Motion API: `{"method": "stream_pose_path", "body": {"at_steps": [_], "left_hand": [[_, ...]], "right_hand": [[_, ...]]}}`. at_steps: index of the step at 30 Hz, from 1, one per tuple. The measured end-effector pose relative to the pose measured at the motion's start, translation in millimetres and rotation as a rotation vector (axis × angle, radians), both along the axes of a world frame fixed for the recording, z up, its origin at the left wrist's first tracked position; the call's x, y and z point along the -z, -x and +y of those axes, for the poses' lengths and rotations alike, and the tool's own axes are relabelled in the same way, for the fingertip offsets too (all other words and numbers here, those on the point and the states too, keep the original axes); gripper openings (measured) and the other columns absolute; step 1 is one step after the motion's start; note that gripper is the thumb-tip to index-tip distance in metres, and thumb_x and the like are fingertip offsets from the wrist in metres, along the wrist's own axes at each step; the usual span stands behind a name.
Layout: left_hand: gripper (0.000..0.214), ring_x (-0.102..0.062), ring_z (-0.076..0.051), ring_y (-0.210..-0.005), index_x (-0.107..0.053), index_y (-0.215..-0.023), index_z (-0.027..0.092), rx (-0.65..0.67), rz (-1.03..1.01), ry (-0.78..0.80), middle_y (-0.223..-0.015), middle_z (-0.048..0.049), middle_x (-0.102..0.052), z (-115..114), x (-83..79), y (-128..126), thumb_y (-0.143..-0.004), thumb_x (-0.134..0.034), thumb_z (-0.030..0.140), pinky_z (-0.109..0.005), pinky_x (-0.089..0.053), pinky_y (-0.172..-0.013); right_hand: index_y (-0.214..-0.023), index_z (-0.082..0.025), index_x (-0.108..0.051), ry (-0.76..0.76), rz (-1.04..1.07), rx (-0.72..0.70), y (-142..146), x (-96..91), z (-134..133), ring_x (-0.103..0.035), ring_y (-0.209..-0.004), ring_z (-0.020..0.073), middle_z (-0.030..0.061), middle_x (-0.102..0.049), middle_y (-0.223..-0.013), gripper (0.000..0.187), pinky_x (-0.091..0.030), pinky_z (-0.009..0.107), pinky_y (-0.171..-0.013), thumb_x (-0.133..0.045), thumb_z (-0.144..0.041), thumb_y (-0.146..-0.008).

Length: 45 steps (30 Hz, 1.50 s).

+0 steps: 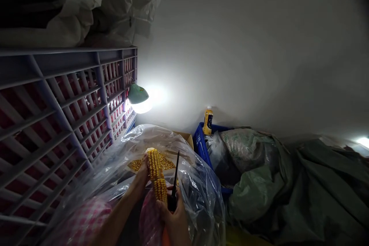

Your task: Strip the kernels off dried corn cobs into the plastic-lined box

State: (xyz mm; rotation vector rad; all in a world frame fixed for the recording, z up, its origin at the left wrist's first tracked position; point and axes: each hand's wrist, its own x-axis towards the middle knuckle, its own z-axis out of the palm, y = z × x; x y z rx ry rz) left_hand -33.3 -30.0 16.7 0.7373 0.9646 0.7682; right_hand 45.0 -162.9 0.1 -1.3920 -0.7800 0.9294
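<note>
Right now the left hand (142, 173) is wrapped around the upper left side of a yellow corn cob (154, 165), and the right hand (175, 217) is curled around a dark pointed tool (175, 182), its thumb near the cob's lower end. Whether that thumb also presses the cob is hard to tell. The cob leans with its pale tip up and away, just left of the tool's upright shaft, and a patch along its middle looks stripped of kernels. Behind the cob, loose kernels (167, 160) lie within a wide, crumpled clear plastic bag (198, 188). Pink checked cloth (83, 221) covers the left arm near the elbow. Past the bag, a strip of cardboard (186, 138) shows beside a blue crate (203, 148) filled with bundled bags (245, 144), and a yellow bottle (208, 121) stands upright by its back corner. Leftward, a lit bulb (140, 98) hangs against a tall purplish slatted crate (99, 84); dark green sheeting (331, 188) spreads at far right, before a pale wall (245, 46).
</note>
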Motion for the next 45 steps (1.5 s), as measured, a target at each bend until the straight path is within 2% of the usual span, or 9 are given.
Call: {"method": "stream_pose_path", "body": {"at_steps": [4, 7, 11, 15, 21, 28, 32, 39, 45], "left_hand": [[0.061, -0.06, -0.017, -0.057, -0.053, -0.094, 0.015, 0.188, 0.138, -0.073, -0.064, -0.002, -0.061, 3, 5.2, 2, -0.066, -0.051, 0.07, -0.027, -0.046, -0.052], [0.066, -0.057, -0.016, -0.055, -0.047, -0.108, 0.017, 0.261, 0.292, -0.208, -0.069, -0.0002, -0.061, -1, 3.8, 5, -0.062, -0.063, 0.062, -0.023, -0.04, -0.044], [0.064, -0.06, -0.018, -0.071, -0.046, -0.113, 0.017, 0.281, 0.266, -0.291, -0.081, -0.0025, -0.063, -8, -3.5, 5, -0.065, -0.065, 0.053, -0.023, -0.043, -0.055], [0.066, -0.059, -0.019, -0.076, -0.044, -0.117, 0.016, 0.314, 0.236, -0.306, -0.085, -0.0038, -0.064, -8, -2.8, 1, -0.068, -0.06, 0.057, -0.025, -0.044, -0.061], [0.05, -0.055, -0.024, -0.091, -0.057, -0.098, 0.015, 0.206, 0.277, -0.483, -0.093, -0.0072, -0.063, -9, 3.4, -3, -0.074, -0.05, 0.059, -0.029, -0.043, -0.077], [0.047, -0.055, -0.022, -0.073, -0.056, -0.076, 0.018, 0.16, 0.329, -0.472, -0.074, -0.0045, -0.061, -18, 7.1, -6, -0.072, -0.048, 0.064, -0.03, -0.042, -0.069], [0.051, -0.055, -0.023, -0.068, -0.057, -0.071, 0.018, 0.205, 0.423, -0.523, -0.07, -0.0053, -0.061, -17, 13.0, -6, -0.073, -0.043, 0.068, -0.032, -0.042, -0.067], [0.04, -0.058, -0.022, -0.072, -0.058, -0.069, 0.021, 0.208, 0.451, -0.634, -0.072, -0.0046, -0.063, -20, 4.6, -8, -0.08, -0.041, 0.055, -0.03, -0.043, -0.072], [0.037, -0.055, -0.022, -0.065, -0.052, -0.06, 0.022, 0.077, 0.512, -0.589, -0.063, -0.004, -0.06, -11, 17.8, -17, -0.076, -0.042, 0.054, -0.033, -0.044, -0.067]], "right_hand": [[-0.106, -0.021, -0.047, -0.041, 0.107, -0.009, -3, 3.1, 1, -0.064, -0.095, 0.0234, 0.0074, -0.067, -0.103, 0.048, -0.05, 0.033, -0.083, -0.067, -0.045, -0.07], [-0.104, -0.022, -0.045, -0.052, 0.147, -0.048, -4, 3.5, 1, -0.065, -0.09, 0.0211, 0.0054, -0.068, -0.098, 0.043, -0.05, 0.032, -0.081, -0.064, -0.045, -0.074], [-0.105, -0.022, -0.044, -0.048, 0.198, -0.014, -2, 1.5, 1, -0.065, -0.09, 0.0207, 0.0047, -0.067, -0.098, 0.045, -0.05, 0.032, -0.08, -0.066, -0.043, -0.071], [-0.106, -0.02, -0.046, -0.004, 0.232, 0.02, -2, -2.2, 5, -0.065, -0.09, 0.0227, 0.0072, -0.067, -0.099, 0.049, -0.051, 0.033, -0.079, -0.068, -0.042, -0.068], [-0.122, -0.016, -0.048, 0.021, 0.152, -0.016, -4, -6.2, 10, -0.049, -0.121, 0.0259, 0.0108, -0.058, -0.125, 0.06, -0.041, 0.037, -0.1, -0.068, -0.033, -0.068], [-0.122, -0.012, -0.051, 0.043, 0.055, 0.046, 8, -15.3, 9, -0.053, -0.115, 0.028, 0.0135, -0.059, -0.122, 0.061, -0.042, 0.039, -0.098, -0.066, -0.029, -0.065], [-0.121, -0.012, -0.051, 0.043, 0.069, 0.089, 12, -20.9, 14, -0.051, -0.119, 0.0278, 0.0136, -0.059, -0.121, 0.067, -0.042, 0.036, -0.099, -0.072, -0.033, -0.061], [-0.12, -0.016, -0.05, -0.029, 0.083, 0.083, 10, -18.7, 17, -0.057, -0.11, 0.0245, 0.0089, -0.062, -0.119, 0.059, -0.045, 0.037, -0.095, -0.065, -0.026, -0.064], [-0.124, -0.016, -0.049, 0.054, 0.034, 0.117, 6, -14.4, 17, -0.057, -0.11, 0.0263, 0.0095, -0.063, -0.117, 0.061, -0.046, 0.038, -0.094, -0.064, -0.027, -0.067]]}}
